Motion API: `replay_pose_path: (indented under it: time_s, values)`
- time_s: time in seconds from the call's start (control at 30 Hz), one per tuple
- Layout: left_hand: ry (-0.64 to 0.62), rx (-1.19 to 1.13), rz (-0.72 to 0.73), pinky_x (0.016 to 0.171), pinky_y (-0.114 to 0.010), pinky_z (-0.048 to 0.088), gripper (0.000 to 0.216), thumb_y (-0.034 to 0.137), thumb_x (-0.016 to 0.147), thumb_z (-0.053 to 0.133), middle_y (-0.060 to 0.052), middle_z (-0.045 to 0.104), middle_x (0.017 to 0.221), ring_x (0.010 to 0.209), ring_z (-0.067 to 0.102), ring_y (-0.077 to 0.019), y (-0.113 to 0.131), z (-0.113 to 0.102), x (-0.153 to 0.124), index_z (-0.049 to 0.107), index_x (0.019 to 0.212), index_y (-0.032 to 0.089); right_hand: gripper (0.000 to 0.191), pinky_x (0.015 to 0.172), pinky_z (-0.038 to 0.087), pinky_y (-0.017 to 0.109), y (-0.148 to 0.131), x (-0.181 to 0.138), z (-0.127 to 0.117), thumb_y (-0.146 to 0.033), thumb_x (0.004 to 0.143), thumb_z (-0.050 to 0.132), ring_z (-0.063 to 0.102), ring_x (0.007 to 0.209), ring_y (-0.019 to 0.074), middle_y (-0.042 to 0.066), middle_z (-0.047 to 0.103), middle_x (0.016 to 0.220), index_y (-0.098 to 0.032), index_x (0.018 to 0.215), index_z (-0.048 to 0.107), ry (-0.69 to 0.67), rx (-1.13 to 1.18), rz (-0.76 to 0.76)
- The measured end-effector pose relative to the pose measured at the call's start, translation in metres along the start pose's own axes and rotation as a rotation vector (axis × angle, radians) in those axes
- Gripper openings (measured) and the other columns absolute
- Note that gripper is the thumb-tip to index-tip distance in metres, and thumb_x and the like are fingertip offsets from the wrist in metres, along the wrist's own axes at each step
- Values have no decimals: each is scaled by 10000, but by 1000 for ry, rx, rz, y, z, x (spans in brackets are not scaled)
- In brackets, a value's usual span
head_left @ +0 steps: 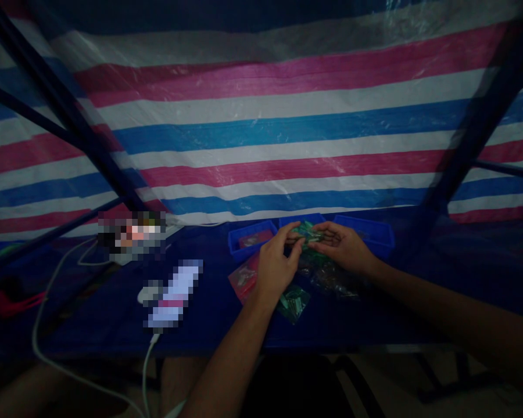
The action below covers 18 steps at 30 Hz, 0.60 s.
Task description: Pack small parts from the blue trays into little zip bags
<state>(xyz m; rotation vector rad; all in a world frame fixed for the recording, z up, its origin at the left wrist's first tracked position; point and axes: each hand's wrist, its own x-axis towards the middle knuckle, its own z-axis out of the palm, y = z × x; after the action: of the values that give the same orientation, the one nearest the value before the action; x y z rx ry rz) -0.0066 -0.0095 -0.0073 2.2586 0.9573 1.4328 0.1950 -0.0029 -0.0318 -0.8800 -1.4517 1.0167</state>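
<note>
Between my left hand [279, 258] and my right hand [342, 247] is a small green plastic bag [305, 232]; the fingers of both are closed on its sides. What the bag contains is too dark to make out. Under my left wrist lies a red plastic bag [243, 278] with small pieces inside. Another green bag [294, 303], holding thin light-coloured pieces, rests on the table near my left forearm. A clear bag [333, 280] of dark small pieces sits below my right hand. Behind my hands stand blue trays, one at left [253, 238], one at right [368, 235].
The dark blue table [113, 313] carries a phone-like blurred item [176, 296] with a white cable [144, 366], a round white object [150, 295] and a power strip [150, 247]. Dark metal posts [475, 133] and a striped sheet [287, 128] bound the back.
</note>
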Motion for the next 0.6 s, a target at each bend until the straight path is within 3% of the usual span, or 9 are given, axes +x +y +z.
replay_pose_path:
  time_s: [0.17, 0.47, 0.6]
  values:
    - [-17, -21, -67, 845, -356, 636, 453, 216, 936, 682, -34, 747, 1030, 877, 748, -186, -2, 3, -1, 558, 1371, 252, 435, 956, 600, 426, 4, 3, -4, -394, 721, 882, 747, 984, 234, 76, 772, 1036, -216, 1050, 659, 44, -15, 2]
    - [-31, 13, -54, 892, -382, 612, 385, 205, 960, 642, -42, 729, 1038, 904, 730, -194, -1, 1, -1, 588, 1337, 259, 412, 1005, 569, 400, 5, 2, -2, -324, 718, 859, 737, 1003, 209, 62, 751, 1068, -225, 1057, 647, 29, 66, 20]
    - [-38, -46, -88, 855, -380, 626, 520, 217, 948, 657, -44, 739, 1041, 887, 739, -196, 1, 2, -1, 493, 1439, 267, 406, 988, 573, 387, 4, 2, -2, -299, 718, 842, 733, 982, 201, 61, 743, 1048, -225, 1065, 642, 45, 78, 16]
